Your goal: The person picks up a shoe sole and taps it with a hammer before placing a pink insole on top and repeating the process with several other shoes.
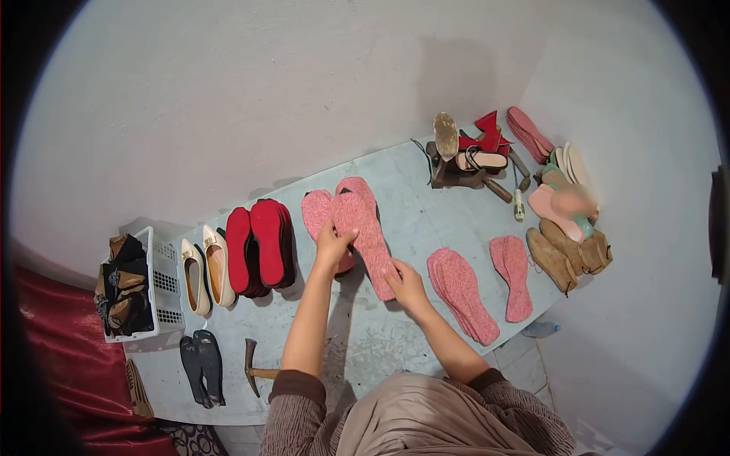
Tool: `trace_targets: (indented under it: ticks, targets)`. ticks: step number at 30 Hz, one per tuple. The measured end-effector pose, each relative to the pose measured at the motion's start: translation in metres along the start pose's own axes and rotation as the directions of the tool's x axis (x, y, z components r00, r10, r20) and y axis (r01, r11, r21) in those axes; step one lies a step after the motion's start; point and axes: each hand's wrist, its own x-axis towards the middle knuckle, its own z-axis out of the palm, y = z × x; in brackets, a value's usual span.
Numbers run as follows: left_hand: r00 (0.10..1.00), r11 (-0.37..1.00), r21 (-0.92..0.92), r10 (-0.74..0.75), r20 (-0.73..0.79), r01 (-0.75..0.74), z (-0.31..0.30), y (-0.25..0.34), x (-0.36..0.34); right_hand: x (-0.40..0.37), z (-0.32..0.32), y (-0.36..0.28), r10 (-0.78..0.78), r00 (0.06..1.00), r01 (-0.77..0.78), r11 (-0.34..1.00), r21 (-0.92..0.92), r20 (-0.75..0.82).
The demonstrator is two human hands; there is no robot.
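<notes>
A pink speckled insole (366,232) is held up over the table between both hands. My left hand (333,245) grips its left edge near the wide end, with the thumb on top. At the narrow lower end, my right hand (407,286) pinches the edge. Behind the held piece, more pink insoles (315,208) lie partly hidden by it and by my left hand. To the right of my right hand rests a stack of the same pink insoles (459,292), and past that a smaller group of pink insoles (511,275).
Left of my arms stand red sole stacks (271,243), cream flats (215,266), a white basket (169,281), black soles (201,368) and a hammer (252,366). Tools and shoe parts (471,159) fill the back right, with tan boots (553,258) at the table's (403,209) right edge.
</notes>
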Motion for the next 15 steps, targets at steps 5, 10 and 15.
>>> trace_targets:
  ticks: [5,10,15]
  targets:
    - [0.972,0.802,0.583,0.219,-0.081,-0.133,0.003,-0.016,0.096,0.058,0.018,-0.001,-0.095,0.994,0.087,0.987,-0.139,-0.057]
    - [0.952,0.568,0.817,0.294,-0.084,-0.103,0.018,-0.023,0.126,0.078,0.028,-0.013,0.020,1.000,-0.019,0.974,-0.226,0.000]
    - [0.978,0.509,0.860,0.193,-0.074,-0.035,0.020,-0.042,0.145,0.078,0.030,-0.022,0.065,0.997,-0.045,0.936,-0.350,0.046]
